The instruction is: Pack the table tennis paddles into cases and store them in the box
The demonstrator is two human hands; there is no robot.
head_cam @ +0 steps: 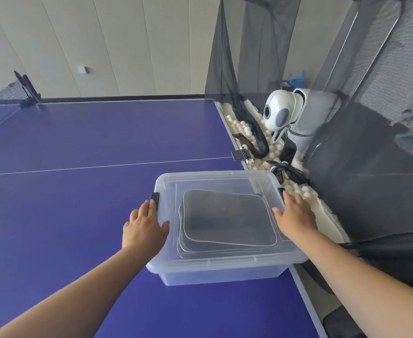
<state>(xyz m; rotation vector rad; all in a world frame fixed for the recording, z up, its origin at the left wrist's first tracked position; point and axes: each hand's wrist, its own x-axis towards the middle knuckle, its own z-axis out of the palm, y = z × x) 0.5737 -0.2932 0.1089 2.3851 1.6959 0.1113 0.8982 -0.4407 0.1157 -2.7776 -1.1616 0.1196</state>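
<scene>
Head view. Both bare forearms reach forward over the blue tabletop (pixel 66 215) toward the clear rectangular plastic storage box (pixel 222 269), which stands at the tabletop's right edge. Left hand (pixel 144 228) lies flat on the left rim of the transparent lid (pixel 215 181); its fingers (pixel 149 208) are straight and close together, thumb spread onto the lid, and they hold nothing. Just beyond the fingertips sits the black left latch (pixel 155 197). Right hand (pixel 295 215) rests on the right rim in the same manner, fingers straight, nothing pinched; the right latch (pixel 281 191) shows just beyond them, partly hidden.

Between the two sets of fingers, under the lid, lie stacked dark grey fabric paddle cases with pale piping (pixel 227 220). Paddles themselves are not visible; presumably they are inside the cases.

Progress assessment: packing and stowing appear complete, with the lid seated. Remaining work is probably limited to pressing the lid down and closing both latches. Whether either latch is already engaged cannot be determined.

Beyond the right fingers: white ball-feeding machine (pixel 278 111), loose white balls (pixel 242 128), dark catch netting (pixel 371 142).
</scene>
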